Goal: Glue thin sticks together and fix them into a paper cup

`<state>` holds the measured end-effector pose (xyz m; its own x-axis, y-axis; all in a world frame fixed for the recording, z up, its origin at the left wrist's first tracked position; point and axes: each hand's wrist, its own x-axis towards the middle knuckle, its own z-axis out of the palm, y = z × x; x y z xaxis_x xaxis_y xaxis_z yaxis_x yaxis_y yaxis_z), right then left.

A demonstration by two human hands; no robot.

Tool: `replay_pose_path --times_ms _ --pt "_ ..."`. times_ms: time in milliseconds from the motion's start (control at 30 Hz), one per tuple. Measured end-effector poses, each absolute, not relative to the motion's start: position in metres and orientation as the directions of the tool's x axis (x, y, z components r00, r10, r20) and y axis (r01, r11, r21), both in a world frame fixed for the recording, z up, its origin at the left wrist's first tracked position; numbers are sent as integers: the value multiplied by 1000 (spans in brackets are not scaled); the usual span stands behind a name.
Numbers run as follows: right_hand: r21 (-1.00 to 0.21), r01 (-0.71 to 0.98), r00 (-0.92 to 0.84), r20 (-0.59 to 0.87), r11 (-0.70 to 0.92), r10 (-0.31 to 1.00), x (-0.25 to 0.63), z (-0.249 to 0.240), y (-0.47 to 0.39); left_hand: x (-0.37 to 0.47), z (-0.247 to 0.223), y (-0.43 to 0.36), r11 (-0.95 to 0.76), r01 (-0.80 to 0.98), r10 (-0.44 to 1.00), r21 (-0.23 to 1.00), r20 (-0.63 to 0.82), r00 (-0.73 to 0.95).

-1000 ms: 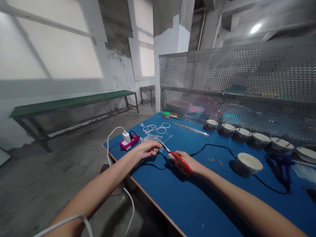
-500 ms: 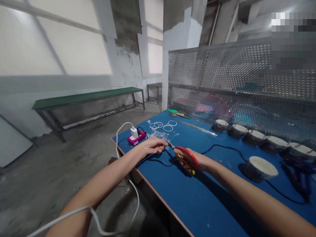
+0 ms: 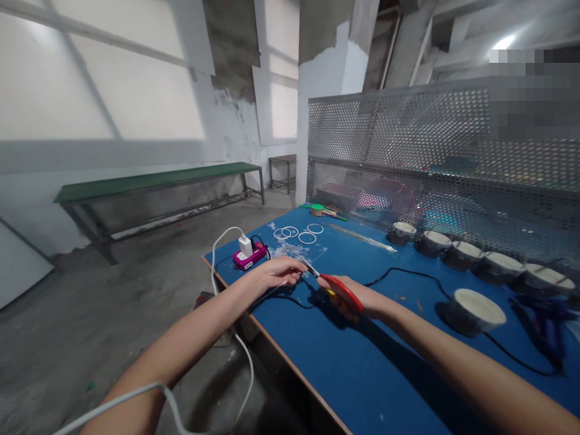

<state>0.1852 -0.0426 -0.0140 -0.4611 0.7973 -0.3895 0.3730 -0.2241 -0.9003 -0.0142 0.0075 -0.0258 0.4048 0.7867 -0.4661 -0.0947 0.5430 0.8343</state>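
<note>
Left hand (image 3: 284, 270): just left of centre in the head view, thumb and fingers pressed together, pinching what looks like a thin wire (image 3: 272, 291), probably to steady it near the scissors (image 3: 343, 291).
Wire: trails from under the curled fingers toward lower left, above the table (image 3: 326, 362); whether any shows beyond the fingertips is too fine to tell.
Right hand (image 3: 356, 285): just right of centre, wrapped round the scissors' handles, likely for firm control.
Scissors: point up and left, tips beside the left fingertips; touching or apart, I cannot tell.
Rings (image 3: 307, 243): flat, above the left hand near centre, perhaps there to stay out of the hands' way.
Tubs (image 3: 473, 317): right side, mostly rowed along the mesh (image 3: 389, 133), seemingly to save working room.
Power strip (image 3: 251, 259): left table edge, likely so the white cord (image 3: 214, 272) can hang over.
</note>
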Motion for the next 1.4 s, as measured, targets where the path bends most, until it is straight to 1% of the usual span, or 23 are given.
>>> replay_pose_path --times_ms 167,300,533,767,967,1100,1200,1267,1400 --pt "-879 414 -466 -428 -237 775 184 -21 -40 -15 -33 8 552 -89 774 829 -470 424" --pt "-857 476 -447 -428 -197 785 182 -25 -38 -16 -37 7 559 -80 766 825 -477 432" --pt "-822 547 -430 -436 -156 790 180 -10 -41 -17 -28 -2 540 -85 778 838 -458 430" --pt "-790 613 -429 -351 -17 833 179 -3 -41 -14 -26 -4 554 -126 782 823 -462 417" --pt "-730 680 -418 -309 69 854 174 -5 -39 -17 -29 -4 562 -147 784 814 -468 408" --pt "-667 736 -429 -321 121 844 179 0 -32 -24 -31 -9 567 -149 788 810 -481 384" --pt "-581 798 -381 -283 159 880 191 7 -11 -29 -29 -13 531 -194 827 825 -454 332" --pt "-508 849 -299 -242 141 923 201 10 8 -31 -24 -16 490 -236 859 839 -420 292" --pt "-379 926 -83 -187 6 979 216 7 43 -27 -8 -20 412 -299 905 861 -350 241"
